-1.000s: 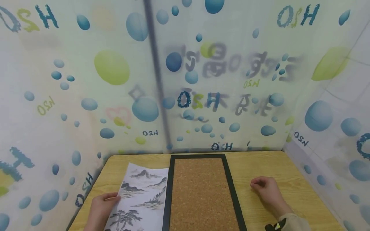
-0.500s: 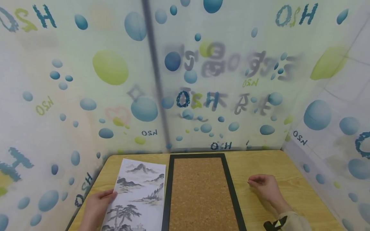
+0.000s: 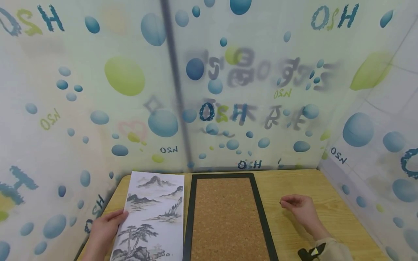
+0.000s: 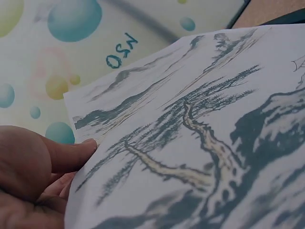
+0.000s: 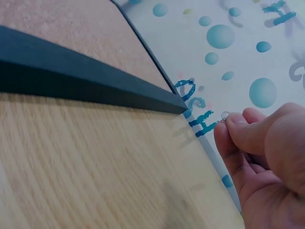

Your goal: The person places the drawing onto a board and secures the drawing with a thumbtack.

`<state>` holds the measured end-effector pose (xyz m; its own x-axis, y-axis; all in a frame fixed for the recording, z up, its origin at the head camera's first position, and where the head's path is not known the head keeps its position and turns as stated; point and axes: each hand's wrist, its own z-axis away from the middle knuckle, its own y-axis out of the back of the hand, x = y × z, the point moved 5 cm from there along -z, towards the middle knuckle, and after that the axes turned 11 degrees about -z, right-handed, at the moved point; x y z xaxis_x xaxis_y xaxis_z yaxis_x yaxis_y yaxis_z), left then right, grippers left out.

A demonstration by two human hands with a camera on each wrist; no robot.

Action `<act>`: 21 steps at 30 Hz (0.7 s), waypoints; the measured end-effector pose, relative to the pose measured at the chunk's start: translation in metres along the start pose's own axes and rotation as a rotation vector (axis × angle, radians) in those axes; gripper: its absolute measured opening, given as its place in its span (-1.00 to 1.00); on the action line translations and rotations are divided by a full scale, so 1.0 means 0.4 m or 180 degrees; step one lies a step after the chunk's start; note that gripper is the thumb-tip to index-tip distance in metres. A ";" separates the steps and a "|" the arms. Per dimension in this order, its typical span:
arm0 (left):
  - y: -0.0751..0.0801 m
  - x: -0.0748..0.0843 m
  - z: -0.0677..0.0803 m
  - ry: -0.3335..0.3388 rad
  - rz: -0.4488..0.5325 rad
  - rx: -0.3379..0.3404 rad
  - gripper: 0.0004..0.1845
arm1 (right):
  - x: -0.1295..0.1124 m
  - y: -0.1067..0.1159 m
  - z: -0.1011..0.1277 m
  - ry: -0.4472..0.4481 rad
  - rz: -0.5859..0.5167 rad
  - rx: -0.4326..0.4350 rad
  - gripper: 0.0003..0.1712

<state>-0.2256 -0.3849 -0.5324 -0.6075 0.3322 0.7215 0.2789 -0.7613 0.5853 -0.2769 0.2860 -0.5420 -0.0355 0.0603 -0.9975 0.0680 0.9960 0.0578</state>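
At the left side of the table, my left hand point(image 3: 106, 232) pinches the left edge of a paper print point(image 3: 153, 206). Mountains, pines and rocks in ink-wash style cover its face. In the left wrist view, the thumb lies on the edge of the print point(image 4: 190, 138). To the right of the print lies a cork board point(image 3: 230, 217) in a black frame. My right hand point(image 3: 302, 212) hovers over the table, right of the board. Between its thumb and forefinger it holds a small clear pin point(image 5: 225, 115); most of that is hidden by the fingertips.
The light wood table point(image 3: 326, 203) reaches back to a pale curtain point(image 3: 261, 90) patterned with blue and green drops. More of this sheeting hangs along the left and right sides. A dark band point(image 3: 311, 251) is on my right wrist.
My left hand has moved left with the print, which now stands straighter and shows a gap from the frame. The right hand has shifted slightly up and left.
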 end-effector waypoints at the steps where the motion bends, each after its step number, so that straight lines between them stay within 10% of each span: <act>1: 0.000 0.003 0.000 0.0016 0.0049 0.0013 -0.43 | -0.002 -0.001 0.000 0.0002 -0.0003 -0.0004 -0.71; 21: 0.025 0.057 -0.003 -0.0079 0.0353 0.0005 -0.43 | -0.042 -0.013 -0.010 0.0075 -0.0009 0.0080 -0.72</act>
<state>-0.2375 -0.3854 -0.5105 -0.5542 0.2598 0.7908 0.3444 -0.7933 0.5020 -0.2805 0.2799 -0.5252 -0.0591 0.0592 -0.9965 0.0930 0.9942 0.0536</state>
